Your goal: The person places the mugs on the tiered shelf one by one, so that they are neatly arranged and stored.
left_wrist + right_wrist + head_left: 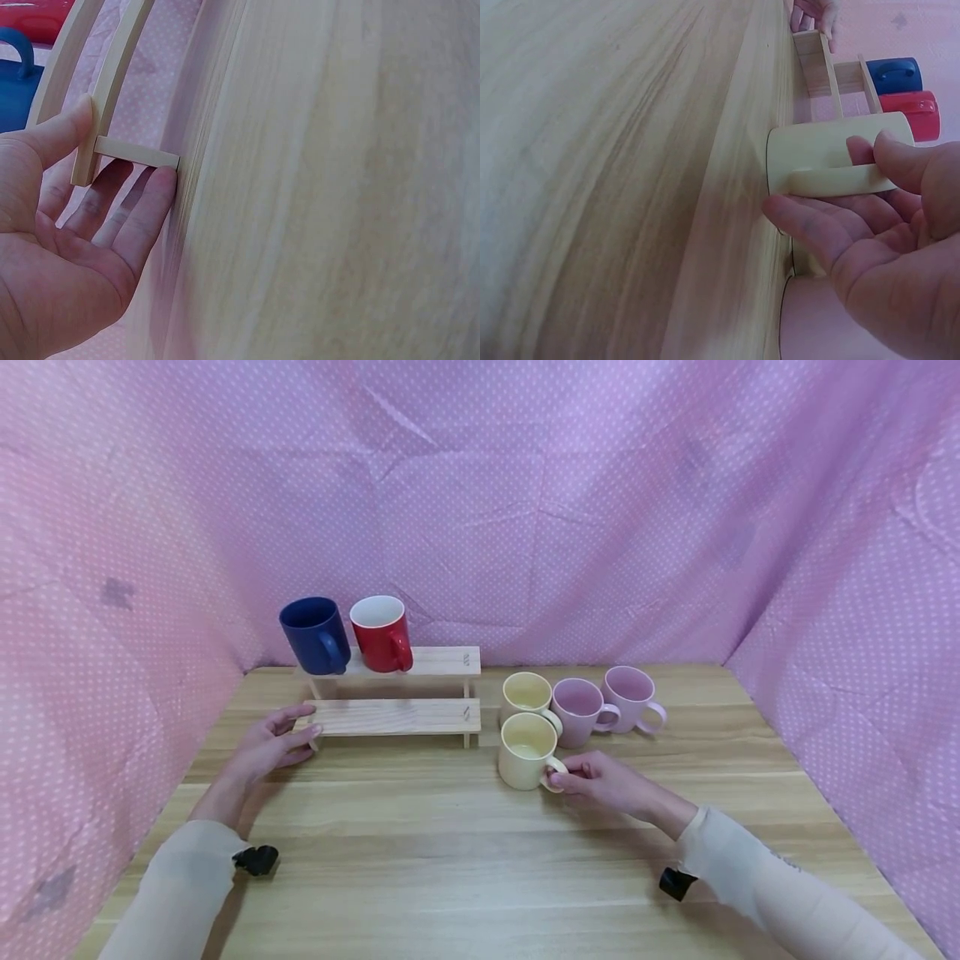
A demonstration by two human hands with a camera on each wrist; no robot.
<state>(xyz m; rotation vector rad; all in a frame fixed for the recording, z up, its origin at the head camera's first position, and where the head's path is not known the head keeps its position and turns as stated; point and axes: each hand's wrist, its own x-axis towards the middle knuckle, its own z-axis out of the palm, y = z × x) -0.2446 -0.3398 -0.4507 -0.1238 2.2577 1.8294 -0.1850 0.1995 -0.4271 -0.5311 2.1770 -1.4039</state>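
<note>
While the left hand (273,745) grips the rack (390,717) at its left end, the right hand (600,783) pinches the near yellow mug (519,767) by its handle, right of the rack, where a careless push could knock the far yellow mug (527,695).

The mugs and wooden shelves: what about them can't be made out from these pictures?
- Head view: the mark on the lower shelf is too small to read.
- Head view: the front yellow mug hides the lower part of the rear yellow mug.
- Left wrist view: the left edge cuts off the blue mug.
- Right wrist view: the right hand and bottom edge hide much of a pink mug.
</note>
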